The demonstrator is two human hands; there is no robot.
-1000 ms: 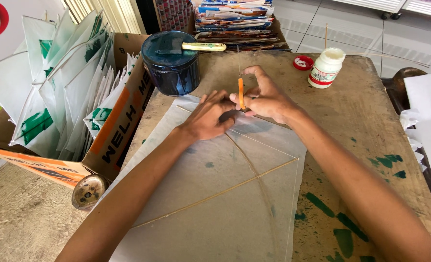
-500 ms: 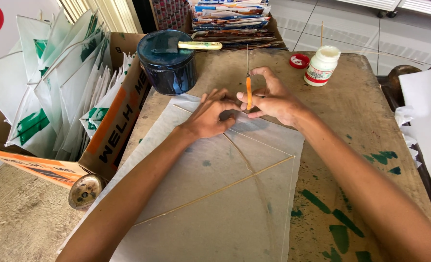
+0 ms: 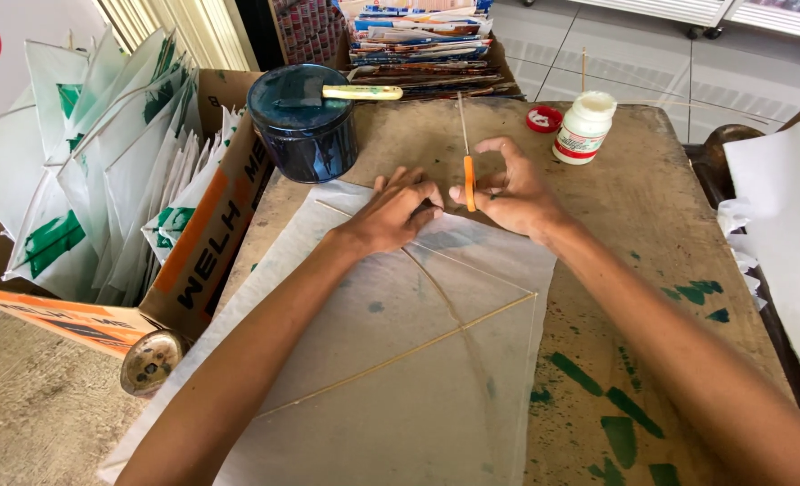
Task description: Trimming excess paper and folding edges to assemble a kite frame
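So the orange-handled scissors are sitting upright in the right hand, fingers gripping the handle at the far edge of the white kite paper. Left hand is pressing flat on that paper, holding nothing. Dark blue pot and white glue bottle are standing behind on the table.

The kite runs off the bottom edge; the left hand hides its top corner

The left hand presses the translucent kite paper while the right hand grips orange-handled scissors.
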